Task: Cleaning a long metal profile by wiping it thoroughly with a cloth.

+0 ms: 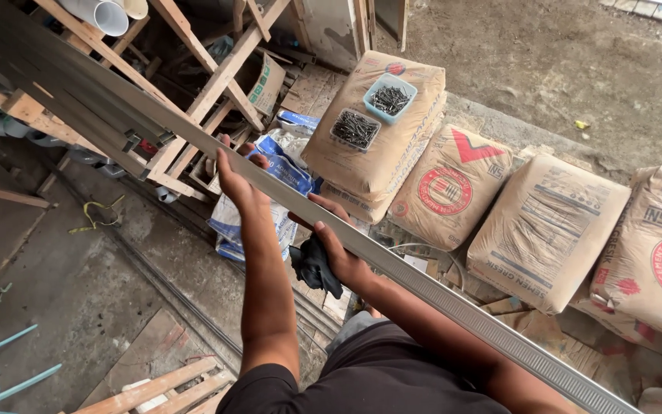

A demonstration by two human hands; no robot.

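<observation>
A long grey metal strip (362,245) runs diagonally across the view, from a stack of similar strips (47,77) resting on a wooden rack (216,84) at the upper left down to the lower right corner, where its ribbed edge shows. The person's left hand (235,180) is curled over the strip near the rack end, fingers wrapped across its upper face, apparently to steady the long piece where it leaves the stack. The right hand (339,249) sits further along, fingers closed over the strip's edge with a dark crumpled cloth (314,267) bunched under the palm; the cloth hangs just below the metal, likely a pad between skin and the thin edge, or a wipe. The two hands are set apart along the length, which seems to keep so slender a piece from sagging or swinging. Behind the strip, brown paper sacks (545,222) lean against one another on the ground, and the top of one sack carries two small trays of nails (355,129), one clear and one blue, kept level there. Blue and white bags (281,165) lie under the strip near the left hand. White pipes (105,14) poke out at the upper left, and the concrete floor (78,284) below is bare and stained.
</observation>
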